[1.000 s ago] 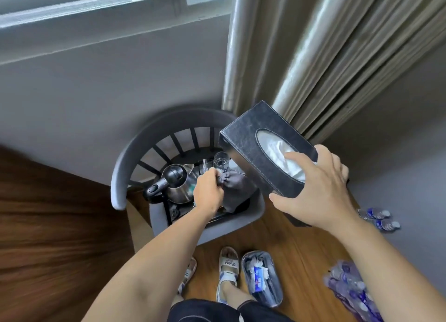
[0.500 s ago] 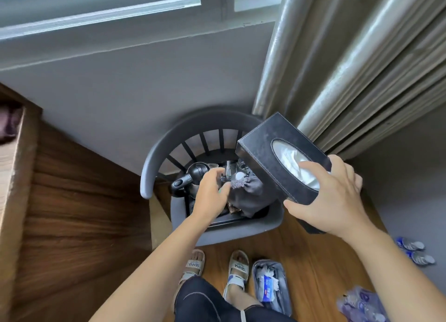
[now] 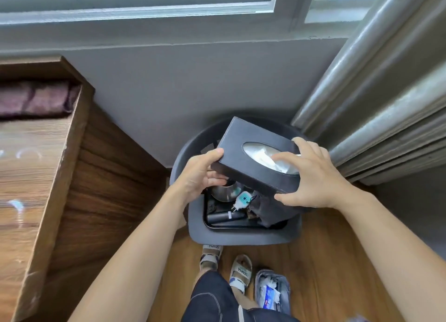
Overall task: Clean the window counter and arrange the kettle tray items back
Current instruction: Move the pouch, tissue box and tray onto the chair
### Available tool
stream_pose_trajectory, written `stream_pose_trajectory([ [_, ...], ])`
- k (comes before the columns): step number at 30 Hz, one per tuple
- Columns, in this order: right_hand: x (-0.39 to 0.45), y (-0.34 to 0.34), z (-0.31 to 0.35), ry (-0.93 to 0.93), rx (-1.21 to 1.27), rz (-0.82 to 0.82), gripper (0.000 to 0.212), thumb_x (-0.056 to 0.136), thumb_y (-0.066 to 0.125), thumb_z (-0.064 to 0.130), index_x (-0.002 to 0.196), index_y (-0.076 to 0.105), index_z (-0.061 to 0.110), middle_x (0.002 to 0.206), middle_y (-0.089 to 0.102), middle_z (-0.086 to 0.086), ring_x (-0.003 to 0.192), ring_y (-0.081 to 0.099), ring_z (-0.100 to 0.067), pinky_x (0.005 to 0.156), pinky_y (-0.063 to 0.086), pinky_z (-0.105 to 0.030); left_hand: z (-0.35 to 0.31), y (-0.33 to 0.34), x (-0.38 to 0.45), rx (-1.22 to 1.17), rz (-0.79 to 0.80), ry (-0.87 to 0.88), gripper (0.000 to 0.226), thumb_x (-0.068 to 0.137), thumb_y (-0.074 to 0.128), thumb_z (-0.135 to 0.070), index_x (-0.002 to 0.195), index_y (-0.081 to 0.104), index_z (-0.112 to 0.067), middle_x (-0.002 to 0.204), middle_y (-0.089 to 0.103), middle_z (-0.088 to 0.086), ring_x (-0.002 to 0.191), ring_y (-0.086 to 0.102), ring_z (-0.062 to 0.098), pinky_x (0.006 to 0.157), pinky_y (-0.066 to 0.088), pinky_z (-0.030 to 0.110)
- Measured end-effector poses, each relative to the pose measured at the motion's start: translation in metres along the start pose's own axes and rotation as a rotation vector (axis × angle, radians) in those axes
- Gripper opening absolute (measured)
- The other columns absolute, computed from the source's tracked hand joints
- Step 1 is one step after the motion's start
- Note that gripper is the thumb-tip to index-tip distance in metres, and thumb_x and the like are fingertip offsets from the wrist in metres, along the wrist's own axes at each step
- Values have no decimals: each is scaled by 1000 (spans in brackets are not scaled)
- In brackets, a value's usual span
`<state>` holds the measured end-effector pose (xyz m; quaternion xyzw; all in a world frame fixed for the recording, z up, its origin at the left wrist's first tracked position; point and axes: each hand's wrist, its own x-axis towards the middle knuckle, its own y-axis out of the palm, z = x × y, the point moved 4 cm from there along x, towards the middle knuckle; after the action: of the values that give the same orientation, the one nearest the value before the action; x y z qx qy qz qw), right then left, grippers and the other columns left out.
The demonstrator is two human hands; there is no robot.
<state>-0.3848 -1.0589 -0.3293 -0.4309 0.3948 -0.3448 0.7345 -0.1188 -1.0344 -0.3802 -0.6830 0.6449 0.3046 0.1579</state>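
Note:
A black tissue box [image 3: 243, 163] with white tissue in its oval slot is held tilted above a grey chair [image 3: 241, 237]. My left hand [image 3: 199, 174] grips its left end, thumb on top. My right hand [image 3: 311, 177] grips its right end, fingers over the slot. Under the box, a black tray [image 3: 231, 224] lies on the chair seat with a steel kettle [image 3: 224, 192], a white and teal plug adapter [image 3: 242, 199], a black cylinder [image 3: 225, 216] and a dark grey cloth pouch [image 3: 268, 207]. The wooden counter [image 3: 29, 177] is at the left.
A folded purple cloth [image 3: 36, 99] lies at the counter's far end. Grey curtains [image 3: 376, 99] hang at the right, the window sill [image 3: 144, 32] runs above. A grey pouch with packets [image 3: 272, 290] lies on the wood floor by my sandalled feet [image 3: 239, 271].
My left hand let go of the grey pouch on the tray and came up to grip the tissue box's left end. The view swung left, showing the counter.

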Motion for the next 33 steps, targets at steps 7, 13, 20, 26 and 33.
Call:
stream_pose_trajectory([
  [7,35,11,49,-207,-124,61,89,56,71,74,137,50,41,141,33,-6,131,31,-30,111,24,-47,32,-55,-29,-93,-136,45,42,84,69,-41,114,68,-13,105,77,13,97,74,32,88,60,48],
  [13,4,70,106,-287,-29,99,82,56,65,66,129,57,30,131,42,-15,120,41,-36,98,32,-48,110,-112,-79,-138,-219,-10,83,63,84,-69,124,69,-14,116,71,17,102,68,29,84,60,44],
  [20,-8,209,102,-131,33,316,88,55,65,69,135,47,36,146,33,-18,130,35,-40,105,29,-50,213,-140,-51,-219,-314,-322,43,88,76,-36,119,68,-9,126,67,28,105,67,34,93,56,50],
  [26,9,314,89,17,15,366,87,54,61,73,132,46,37,149,32,-19,127,36,-39,105,31,-52,284,-167,15,-229,-351,-413,26,98,65,-23,118,70,-7,123,70,25,107,68,35,93,58,47],
  [33,26,359,72,-21,33,298,83,53,74,55,129,57,25,143,39,-29,123,44,-47,106,34,-56,325,-180,45,-275,-306,-408,27,103,56,-13,127,67,-6,121,75,14,111,72,29,89,63,43],
])
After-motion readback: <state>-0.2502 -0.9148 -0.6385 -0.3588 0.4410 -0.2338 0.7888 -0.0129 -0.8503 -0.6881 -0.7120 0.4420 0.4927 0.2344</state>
